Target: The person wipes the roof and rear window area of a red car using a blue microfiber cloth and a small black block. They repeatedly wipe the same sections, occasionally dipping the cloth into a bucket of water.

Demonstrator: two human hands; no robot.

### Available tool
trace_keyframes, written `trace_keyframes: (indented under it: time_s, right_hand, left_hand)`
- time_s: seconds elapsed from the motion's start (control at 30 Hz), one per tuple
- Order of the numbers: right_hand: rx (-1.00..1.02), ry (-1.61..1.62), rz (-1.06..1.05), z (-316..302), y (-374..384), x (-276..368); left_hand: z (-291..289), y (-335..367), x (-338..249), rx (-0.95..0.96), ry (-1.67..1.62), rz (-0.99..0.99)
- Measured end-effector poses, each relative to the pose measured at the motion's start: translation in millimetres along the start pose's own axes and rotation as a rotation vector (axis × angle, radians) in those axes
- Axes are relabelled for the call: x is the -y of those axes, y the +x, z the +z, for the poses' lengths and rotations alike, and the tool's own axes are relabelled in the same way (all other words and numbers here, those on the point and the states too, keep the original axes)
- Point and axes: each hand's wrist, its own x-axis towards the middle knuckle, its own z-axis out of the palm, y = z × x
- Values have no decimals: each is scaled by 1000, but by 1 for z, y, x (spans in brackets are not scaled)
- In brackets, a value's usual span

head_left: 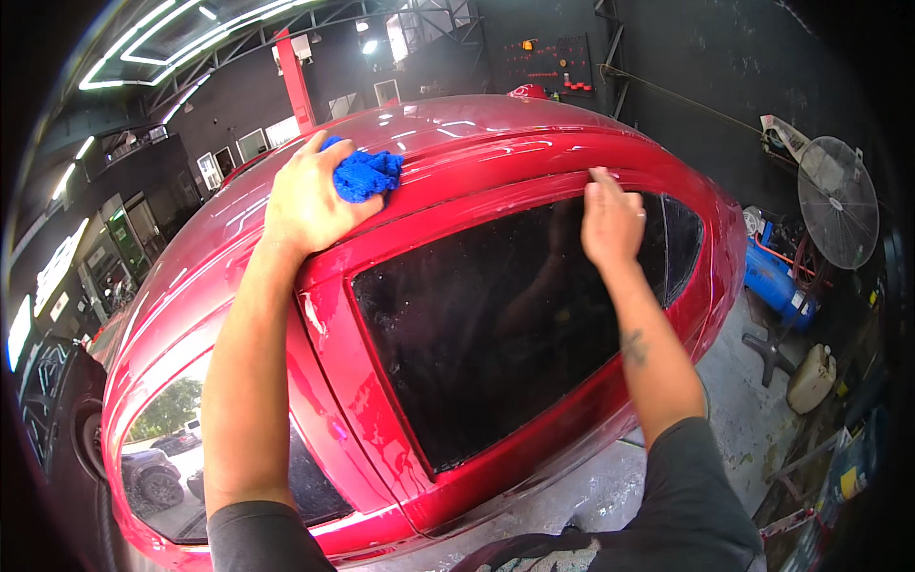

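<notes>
At the far left, a dark vehicle (59, 405) is standing beside the red car (372, 405), which is filling the middle of the view. The red car's front side window (172, 453) is showing a tree and parked vehicles in its glass. Behind the roof, a red post (294, 84) is rising toward the lit ceiling.

The left hand (307, 208) is reaching up from a dark sleeve (262, 536) and gripping a crumpled blue cloth (368, 174), its fingers curling around the near side. The cloth is lying against the red car at the roof edge, above the pillar between the two side windows.

Farther right, the dark rear side window (496, 334) is carrying small pale specks. The right hand (612, 221) is hovering or resting at this window's upper frame, fingertips overlapping the red strip; I cannot tell whether they are touching it. Its fingers are partly bending, and with the palm hidden I cannot tell whether it is open or closed.

Beyond the car's rear, a blue tank (777, 284) is lying below a round caged fan (839, 203), and a beige jug (811, 379) is sitting on the grey floor (743, 419).
</notes>
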Motion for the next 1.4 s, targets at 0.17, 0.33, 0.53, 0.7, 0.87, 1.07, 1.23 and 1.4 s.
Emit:
trace_keyframes:
  time_s: [0.17, 0.33, 0.53, 0.7, 0.87, 1.07, 1.23, 1.4]
  right_hand:
    - [-54, 291, -326, -11, -66, 148]
    - [-115, 29, -164, 4, -22, 27]
    - [-45, 219, -55, 2, -43, 82]
    - [-38, 263, -377, -18, -91, 190]
    - [-175, 110, -204, -2, -49, 79]
    - [-82, 385, -354, -19, -102, 243]
    - [13, 249, -494, -29, -89, 233]
    - [-120, 4, -197, -16, -56, 146]
  left_hand:
    - [10, 1, 1, 5, -55, -1]
    - [-5, -2, 4, 22, -18, 2]
    - [2, 0, 10, -12, -3, 22]
    - [6, 1, 11, 93, 33, -82]
    - [8, -2, 8, -24, 79, -52]
    - [12, 1, 9, 16, 23, -51]
    - [7, -7, 22, 2, 35, -57]
    - [1, 0, 2, 41, 4, -77]
